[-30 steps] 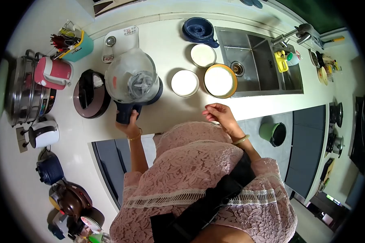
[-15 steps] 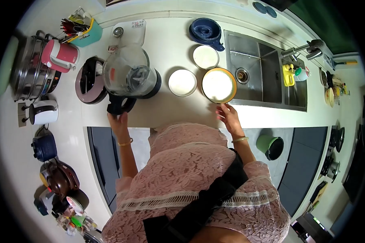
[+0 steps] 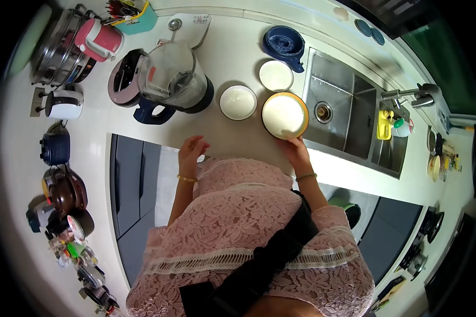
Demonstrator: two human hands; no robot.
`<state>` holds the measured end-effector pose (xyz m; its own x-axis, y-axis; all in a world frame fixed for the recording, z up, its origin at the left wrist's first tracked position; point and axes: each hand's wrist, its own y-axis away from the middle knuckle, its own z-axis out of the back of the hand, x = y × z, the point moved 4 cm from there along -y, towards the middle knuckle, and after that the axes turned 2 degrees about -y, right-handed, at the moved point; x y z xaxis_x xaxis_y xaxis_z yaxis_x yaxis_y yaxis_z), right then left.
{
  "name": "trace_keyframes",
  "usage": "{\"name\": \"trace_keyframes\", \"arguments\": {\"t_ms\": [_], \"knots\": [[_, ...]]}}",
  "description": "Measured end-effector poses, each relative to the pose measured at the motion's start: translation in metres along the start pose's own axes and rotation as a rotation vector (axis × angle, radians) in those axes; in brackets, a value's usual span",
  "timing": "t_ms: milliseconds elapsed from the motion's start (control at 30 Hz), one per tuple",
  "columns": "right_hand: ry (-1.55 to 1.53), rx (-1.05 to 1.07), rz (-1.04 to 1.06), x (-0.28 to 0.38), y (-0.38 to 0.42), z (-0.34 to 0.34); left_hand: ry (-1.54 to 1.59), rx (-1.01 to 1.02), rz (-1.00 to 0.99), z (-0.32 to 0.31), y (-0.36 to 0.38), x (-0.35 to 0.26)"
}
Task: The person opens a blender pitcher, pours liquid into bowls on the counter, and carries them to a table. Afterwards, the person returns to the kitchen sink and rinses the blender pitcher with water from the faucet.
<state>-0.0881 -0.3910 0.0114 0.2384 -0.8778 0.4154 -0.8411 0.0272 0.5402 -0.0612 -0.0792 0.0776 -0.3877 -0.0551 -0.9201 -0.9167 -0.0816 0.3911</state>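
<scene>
My right hand (image 3: 297, 154) is at the near edge of an orange-rimmed bowl (image 3: 285, 115) filled with white liquid, fingers gripping its side. Two smaller white bowls with similar white contents sit close by: one bowl (image 3: 238, 103) to the left, another bowl (image 3: 276, 76) behind. Empty and with loosely bent fingers apart, my left hand (image 3: 192, 152) hovers by the counter's front edge. Beyond it stands a clear blender jug (image 3: 172, 74) with a dark blue handle (image 3: 153, 113), untouched.
To the right is a steel sink (image 3: 338, 95) with a faucet (image 3: 407, 96). A dark blue blender lid (image 3: 284, 45) lies behind the bowls. A kitchen scale (image 3: 195, 26) holding a metal spoon and a pink-and-black appliance base (image 3: 124, 79) are on the left.
My left hand has let go of the blender jug's handle and moved right, toward my body. My right hand has closed on the orange-rimmed bowl's edge. The view has rotated slightly.
</scene>
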Motion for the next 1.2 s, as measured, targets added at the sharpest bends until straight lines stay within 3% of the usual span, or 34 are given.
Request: {"name": "trace_keyframes", "arguments": {"t_ms": [333,567,833,1033,1200], "knots": [[0.003,-0.054,-0.034,0.001,-0.008,0.014,-0.067,0.345,0.242,-0.089,-0.009,0.018],[0.032,-0.041,-0.110,0.006,0.002,0.017,-0.058,0.418,0.380,-0.128,-0.008,0.031],[0.165,0.010,-0.141,0.024,0.036,-0.020,0.296,0.539,0.473,-0.149,-0.004,0.048],[0.245,0.087,-0.241,0.017,0.049,-0.034,0.604,0.553,0.407,-0.144,-0.001,0.052],[0.313,0.137,-0.256,0.010,0.057,-0.049,0.496,0.452,0.340,-0.122,0.017,0.038]]}}
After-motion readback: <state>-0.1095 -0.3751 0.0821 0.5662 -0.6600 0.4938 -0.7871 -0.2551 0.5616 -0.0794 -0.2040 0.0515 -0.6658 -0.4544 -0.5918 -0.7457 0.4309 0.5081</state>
